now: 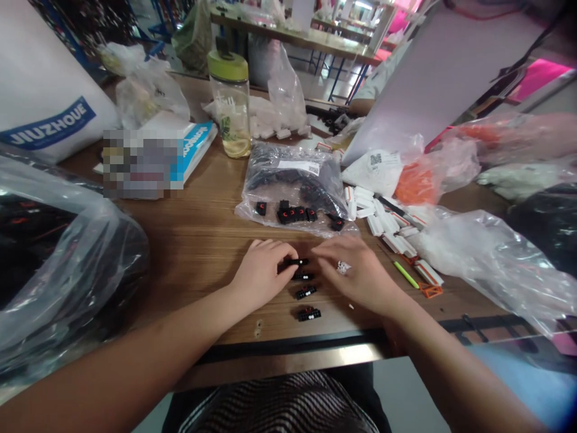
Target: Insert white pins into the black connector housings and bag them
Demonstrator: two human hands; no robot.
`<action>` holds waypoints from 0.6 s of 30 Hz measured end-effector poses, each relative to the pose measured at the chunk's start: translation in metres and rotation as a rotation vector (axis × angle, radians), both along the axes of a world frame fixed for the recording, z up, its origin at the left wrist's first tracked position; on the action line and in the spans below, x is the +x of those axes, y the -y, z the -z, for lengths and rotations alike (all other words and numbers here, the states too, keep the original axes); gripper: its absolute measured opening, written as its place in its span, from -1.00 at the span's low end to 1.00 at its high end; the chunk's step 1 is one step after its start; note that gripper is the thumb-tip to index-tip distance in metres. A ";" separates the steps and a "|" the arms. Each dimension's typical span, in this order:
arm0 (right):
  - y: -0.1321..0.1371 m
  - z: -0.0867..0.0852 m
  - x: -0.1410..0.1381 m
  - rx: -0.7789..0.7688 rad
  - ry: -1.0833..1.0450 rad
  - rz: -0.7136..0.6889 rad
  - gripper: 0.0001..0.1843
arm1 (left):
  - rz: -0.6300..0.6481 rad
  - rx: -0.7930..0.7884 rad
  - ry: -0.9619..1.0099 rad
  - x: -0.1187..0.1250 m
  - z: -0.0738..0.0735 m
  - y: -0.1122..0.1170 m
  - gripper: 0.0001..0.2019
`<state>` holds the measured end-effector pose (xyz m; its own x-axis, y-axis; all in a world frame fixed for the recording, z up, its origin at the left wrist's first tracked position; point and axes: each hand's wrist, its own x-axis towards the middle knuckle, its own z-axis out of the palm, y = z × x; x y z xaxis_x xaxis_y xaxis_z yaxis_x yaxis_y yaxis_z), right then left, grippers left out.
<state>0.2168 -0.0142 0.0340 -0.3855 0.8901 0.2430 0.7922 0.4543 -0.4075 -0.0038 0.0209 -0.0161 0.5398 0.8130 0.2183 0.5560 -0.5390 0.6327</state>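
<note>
My left hand point(264, 270) rests on the wooden table with its fingertips pinching the left end of a small black connector point(298, 262). My right hand point(356, 272), wearing a jewelled ring, lies just right of that connector with its fingers apart and holds nothing. Below them, a short column of similar black connectors point(306, 293) with white marks runs toward the table's front edge. Several more black connectors with red marks point(288, 213) lie on a clear bag of black parts point(293, 180).
To the right lie white connectors with orange parts point(387, 226), a green pen point(406, 274) and plastic bags point(478, 258). A large bag of black items point(58, 252) sits at left, and a green-lidded bottle point(229, 102) stands at the back.
</note>
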 end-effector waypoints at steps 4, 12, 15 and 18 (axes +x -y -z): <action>0.012 -0.004 0.057 -0.088 0.172 0.463 -0.76 | -0.004 0.002 0.002 0.000 0.000 0.000 -0.91; 0.041 0.020 0.091 -0.217 0.303 0.610 -0.66 | -0.006 0.022 -0.017 0.001 0.000 0.000 -0.90; 0.040 0.027 0.086 -0.168 0.328 0.659 -0.67 | -0.001 0.024 -0.016 0.001 0.001 0.000 -0.90; 0.038 0.030 0.086 -0.180 0.268 0.682 -0.70 | 0.002 0.027 -0.010 0.001 0.001 0.000 -0.90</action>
<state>0.3032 -0.0523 0.0041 0.2402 0.9696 0.0472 0.9563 -0.2280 -0.1829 -0.0032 0.0213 -0.0172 0.5440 0.8057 0.2345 0.5611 -0.5570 0.6123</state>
